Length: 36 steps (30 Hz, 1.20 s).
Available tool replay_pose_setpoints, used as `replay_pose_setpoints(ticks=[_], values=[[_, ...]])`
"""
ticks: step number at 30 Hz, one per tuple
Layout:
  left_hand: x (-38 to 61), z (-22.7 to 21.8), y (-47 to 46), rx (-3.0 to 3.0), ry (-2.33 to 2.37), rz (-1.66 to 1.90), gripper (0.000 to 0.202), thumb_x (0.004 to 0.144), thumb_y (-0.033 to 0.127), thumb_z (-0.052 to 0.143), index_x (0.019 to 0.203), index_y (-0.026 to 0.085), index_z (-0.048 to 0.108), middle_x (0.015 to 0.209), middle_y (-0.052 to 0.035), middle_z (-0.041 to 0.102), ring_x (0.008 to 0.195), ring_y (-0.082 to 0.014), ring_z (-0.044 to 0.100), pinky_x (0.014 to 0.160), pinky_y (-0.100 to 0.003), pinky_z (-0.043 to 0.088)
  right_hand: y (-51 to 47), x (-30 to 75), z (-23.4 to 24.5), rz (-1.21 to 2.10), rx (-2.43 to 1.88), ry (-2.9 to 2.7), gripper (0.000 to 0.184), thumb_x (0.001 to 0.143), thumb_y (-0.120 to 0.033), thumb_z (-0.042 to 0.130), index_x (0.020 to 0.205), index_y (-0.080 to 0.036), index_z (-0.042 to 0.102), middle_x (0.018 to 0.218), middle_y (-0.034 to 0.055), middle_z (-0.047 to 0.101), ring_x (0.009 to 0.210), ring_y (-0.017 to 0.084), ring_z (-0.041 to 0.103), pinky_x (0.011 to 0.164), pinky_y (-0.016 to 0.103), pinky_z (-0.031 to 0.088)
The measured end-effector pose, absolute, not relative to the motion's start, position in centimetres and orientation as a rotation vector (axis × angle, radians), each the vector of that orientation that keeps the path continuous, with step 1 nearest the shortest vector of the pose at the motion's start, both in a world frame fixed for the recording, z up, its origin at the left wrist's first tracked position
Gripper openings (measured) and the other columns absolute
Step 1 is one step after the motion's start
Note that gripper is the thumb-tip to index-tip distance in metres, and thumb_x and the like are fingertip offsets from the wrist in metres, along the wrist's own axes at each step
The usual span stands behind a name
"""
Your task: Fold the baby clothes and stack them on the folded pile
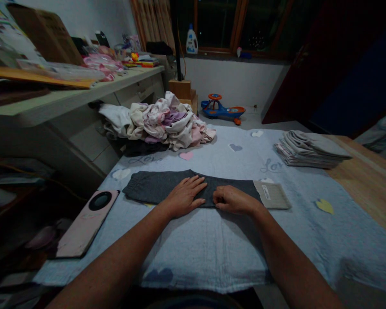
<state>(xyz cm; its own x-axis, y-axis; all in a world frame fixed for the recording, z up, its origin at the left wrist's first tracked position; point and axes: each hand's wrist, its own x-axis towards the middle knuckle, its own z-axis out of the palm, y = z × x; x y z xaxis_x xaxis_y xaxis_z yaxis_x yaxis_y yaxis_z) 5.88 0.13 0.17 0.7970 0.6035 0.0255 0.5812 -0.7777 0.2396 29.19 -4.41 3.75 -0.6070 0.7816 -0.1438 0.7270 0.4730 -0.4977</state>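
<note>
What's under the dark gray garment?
The garment lies on the light-blue printed cloth; a bit of yellow print peeks out at its near edge. The rest beneath is covered.

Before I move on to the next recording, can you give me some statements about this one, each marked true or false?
1. The left hand lies with its palm down on the dark gray garment. True.
2. The right hand is holding the phone. False: it is curled on the garment, and the phone lies off to the left.
3. A white label shows on the garment's light end. True.
4. The folded stack sits on the left and the crumpled heap on the right. False: the stack is on the right, the heap on the left.
5. A blue and orange ride-on toy stands on the floor. True.
</note>
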Motion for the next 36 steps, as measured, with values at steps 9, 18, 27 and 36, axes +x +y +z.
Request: replay_pose_setpoints(ticks=[9,18,27,36], values=[[7.4,0.5,-0.6,2.753,1.039,0.237,0.057,0.095,0.053,0.046,0.142,0.022,0.047,0.153,-0.01,0.042,0.144,-0.0286,0.031,0.117,-0.046,0.025,-4.3,29.5,3.7,0.971,-1.284,-2.571,0.014,0.075,-0.007,0.057,0.075,-0.015,0.068,0.072,-0.0004,0.06,0.064,0.011,0.049,0.062,0.022,0.032],[8.0,-0.2,-1.3,2.781,1.028,0.161,0.07,0.093,0.065,0.037,0.152,0.029,0.032,0.162,-0.0071,0.025,0.149,-0.0344,0.016,0.118,-0.056,0.016,-4.1,31.9,3.2,1.404,-1.492,-2.136,0.015,0.084,-0.022,0.051,0.075,-0.016,0.061,0.061,-0.0023,0.058,0.046,0.009,0.051,0.047,0.021,0.034],[8.7,0.8,-1.5,2.76,1.083,0.148,0.071,0.09,0.066,0.045,0.147,0.024,0.042,0.159,-0.0117,0.032,0.146,-0.0395,0.023,0.115,-0.059,0.02,-3.6,34.5,2.3,1.228,-1.661,-1.851,0.006,0.082,-0.016,0.052,0.08,-0.017,0.058,0.059,-0.0042,0.055,0.047,0.008,0.051,0.045,0.018,0.035],[13.0,0.0,-1.7,2.839,0.892,0.225,0.054,0.1,0.045,0.036,0.147,0.02,0.039,0.159,-0.0083,0.034,0.147,-0.0244,0.026,0.119,-0.043,0.023,-4.1,34.8,3.1,1.449,-1.76,-1.681,0.006,0.087,-0.02,0.05,0.081,-0.019,0.051,0.051,-0.0065,0.055,0.038,0.009,0.05,0.039,0.017,0.032]])
